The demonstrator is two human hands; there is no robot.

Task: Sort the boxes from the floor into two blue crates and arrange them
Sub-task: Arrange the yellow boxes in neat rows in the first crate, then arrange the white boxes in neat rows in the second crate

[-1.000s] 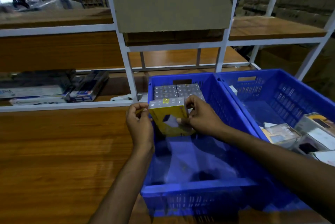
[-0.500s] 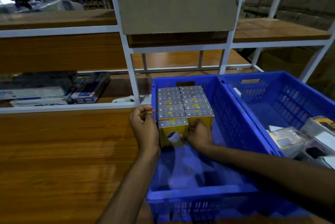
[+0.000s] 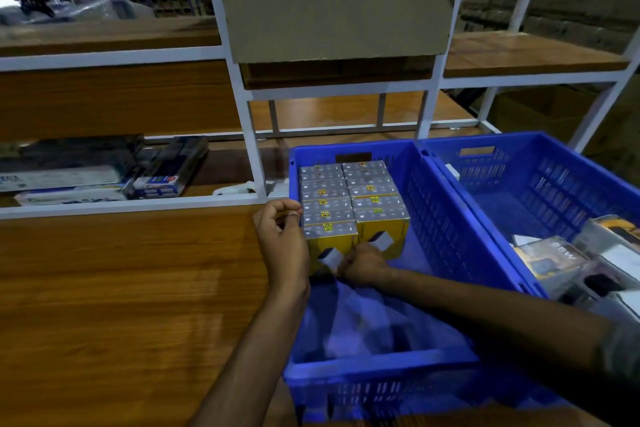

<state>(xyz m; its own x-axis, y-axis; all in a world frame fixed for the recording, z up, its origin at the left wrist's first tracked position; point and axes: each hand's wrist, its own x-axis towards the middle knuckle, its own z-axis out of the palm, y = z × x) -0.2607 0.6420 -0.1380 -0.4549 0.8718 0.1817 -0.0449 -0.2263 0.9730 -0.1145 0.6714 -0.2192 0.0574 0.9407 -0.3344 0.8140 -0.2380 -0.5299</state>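
Two blue crates sit side by side on the bench, seen from the head view alone. A second ago both hands held a yellow box in the air over the left crate. Now that yellow box stands at the near end of the left row, tight against its neighbours. Having let go, the left hand hangs curled by the crate wall, thumb to forefinger, apparently holding nothing. Low against the box's front is the right hand, fingers hidden, so I cannot tell grip from push. One more box looks placed. The mixed boxes in the right crate look still unarranged.
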